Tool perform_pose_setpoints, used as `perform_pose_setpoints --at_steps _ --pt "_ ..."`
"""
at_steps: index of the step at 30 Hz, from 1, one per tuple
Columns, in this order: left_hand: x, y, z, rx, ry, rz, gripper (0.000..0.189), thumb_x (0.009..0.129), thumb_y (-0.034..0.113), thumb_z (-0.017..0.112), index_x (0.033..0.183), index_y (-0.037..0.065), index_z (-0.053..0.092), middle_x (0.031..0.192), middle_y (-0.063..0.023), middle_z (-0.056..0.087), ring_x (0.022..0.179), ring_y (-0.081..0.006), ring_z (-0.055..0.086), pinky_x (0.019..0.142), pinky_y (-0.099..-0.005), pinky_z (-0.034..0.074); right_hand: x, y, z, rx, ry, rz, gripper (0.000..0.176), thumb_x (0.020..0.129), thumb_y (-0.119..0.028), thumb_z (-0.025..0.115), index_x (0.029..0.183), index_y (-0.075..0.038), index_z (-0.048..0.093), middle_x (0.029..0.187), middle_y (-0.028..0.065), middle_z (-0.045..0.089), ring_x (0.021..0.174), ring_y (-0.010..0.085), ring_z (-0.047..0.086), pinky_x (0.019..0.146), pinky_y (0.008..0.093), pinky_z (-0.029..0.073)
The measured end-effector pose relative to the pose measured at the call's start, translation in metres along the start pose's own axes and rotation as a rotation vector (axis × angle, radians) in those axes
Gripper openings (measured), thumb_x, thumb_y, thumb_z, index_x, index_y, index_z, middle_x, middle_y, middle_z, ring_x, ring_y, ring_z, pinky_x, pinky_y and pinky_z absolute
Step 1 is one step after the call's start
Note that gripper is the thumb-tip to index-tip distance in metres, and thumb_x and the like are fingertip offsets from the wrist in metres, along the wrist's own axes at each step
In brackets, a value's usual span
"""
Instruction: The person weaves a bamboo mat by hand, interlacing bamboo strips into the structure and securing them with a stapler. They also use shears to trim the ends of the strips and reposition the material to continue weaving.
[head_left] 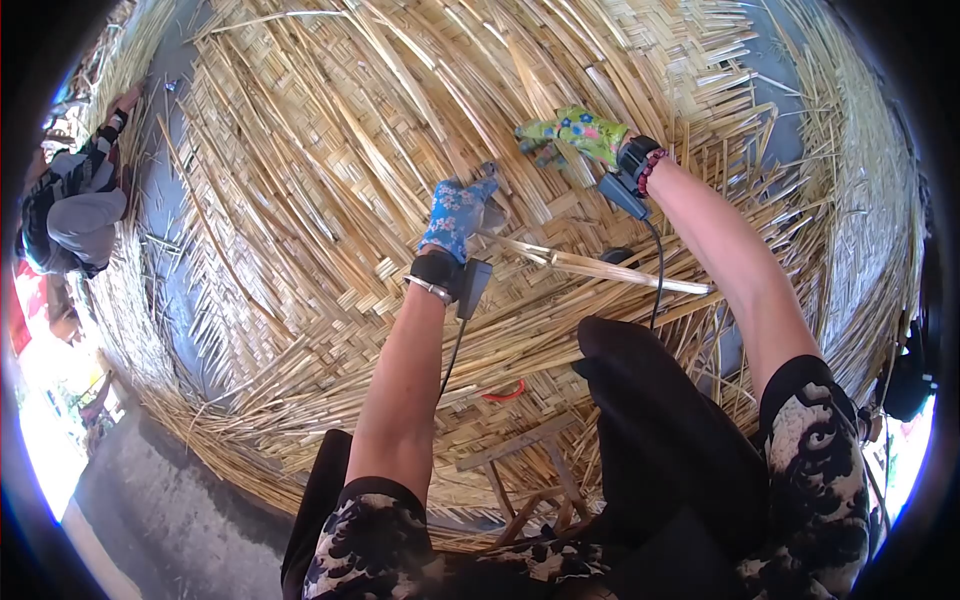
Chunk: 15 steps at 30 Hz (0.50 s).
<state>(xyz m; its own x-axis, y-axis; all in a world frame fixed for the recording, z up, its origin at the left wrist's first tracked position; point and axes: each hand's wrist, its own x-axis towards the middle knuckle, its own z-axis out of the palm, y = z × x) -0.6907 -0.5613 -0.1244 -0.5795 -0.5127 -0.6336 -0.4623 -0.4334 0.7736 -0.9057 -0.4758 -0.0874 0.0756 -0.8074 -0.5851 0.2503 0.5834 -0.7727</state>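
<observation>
A large woven mat of split straw-coloured strips (pixel 330 150) spreads under both hands, with long loose strips lying over the weave. My left hand (pixel 458 212), in a blue flowered glove, is at the mat's middle, fingers bent toward the strips; whether they grip one is too small to tell. Farther right, my right hand (pixel 575 137), in a green flowered glove, lies over the strips with its fingers stretched out to the left. A thick pale split stalk (pixel 620 272) lies crosswise below the hands. Both wrists carry black straps with small dark devices and cables.
A wooden stool frame (pixel 530 470) stands by my knees, near a red curved object (pixel 504 392). Another person (pixel 85 215) crouches at the left edge of the mat, one hand reaching onto it. Grey concrete floor (pixel 170 510) shows at the lower left.
</observation>
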Motion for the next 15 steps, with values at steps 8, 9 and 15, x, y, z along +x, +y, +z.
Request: perform_pose_setpoints --at_steps 8,9,15 --pt "-0.004 0.005 -0.007 0.632 -0.069 0.255 0.018 0.076 0.011 0.053 0.091 0.0 0.054 0.072 -0.0057 0.06 0.064 -0.0139 0.059 0.054 -0.0254 0.046 0.018 0.03 -0.005 0.145 -0.035 -0.14 0.031 0.077 -0.025 0.055 0.097 -0.002 0.057 0.096 0.0102 0.057 0.078 0.0156 0.056 0.064 0.0248 0.044" --pt "-0.004 0.009 -0.007 1.109 -0.114 0.376 0.021 0.075 0.012 0.053 0.094 0.003 0.055 0.074 -0.005 0.061 0.065 -0.0152 0.059 0.057 -0.0252 0.045 0.02 0.036 -0.006 0.168 -0.044 -0.24 0.032 0.077 -0.026 0.055 0.098 -0.002 0.056 0.096 0.0097 0.057 0.079 0.0153 0.056 0.065 0.0244 0.044" --pt "0.0 0.002 -0.008 1.489 -0.077 0.576 0.025 0.072 0.015 0.054 0.096 0.01 0.057 0.077 -0.0034 0.061 0.067 -0.0178 0.058 0.063 -0.0245 0.042 0.03 0.045 -0.003 0.203 -0.059 -0.155 0.035 0.075 -0.028 0.057 0.1 -0.004 0.055 0.094 0.0078 0.057 0.079 0.0137 0.056 0.066 0.024 0.044"
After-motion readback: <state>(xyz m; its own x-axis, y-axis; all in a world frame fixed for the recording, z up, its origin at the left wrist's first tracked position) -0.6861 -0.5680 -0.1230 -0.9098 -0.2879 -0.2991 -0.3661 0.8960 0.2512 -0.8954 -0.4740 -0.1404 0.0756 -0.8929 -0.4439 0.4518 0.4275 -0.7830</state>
